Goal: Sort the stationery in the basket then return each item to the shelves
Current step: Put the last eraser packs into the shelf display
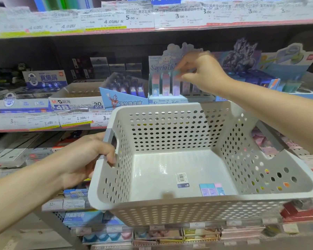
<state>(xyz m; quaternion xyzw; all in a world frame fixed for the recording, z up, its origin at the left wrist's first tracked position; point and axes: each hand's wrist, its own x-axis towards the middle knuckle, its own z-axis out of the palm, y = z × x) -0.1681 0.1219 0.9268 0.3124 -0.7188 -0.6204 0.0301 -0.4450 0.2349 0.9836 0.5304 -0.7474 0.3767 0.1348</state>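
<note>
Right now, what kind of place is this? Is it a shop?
Most likely a stationery shop. Price tags run along the shelf edges, display boxes of erasers sit in rows, and a person's left hand holds a basket while the right hand reaches into a display.

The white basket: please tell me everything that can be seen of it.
The white basket looks like plastic, with perforated walls, a smooth floor and cut-out handles. The left hand grips its left handle and holds it, tilted, before the shelves. Inside lie a barcode label and a few pastel erasers near the front wall.
</note>
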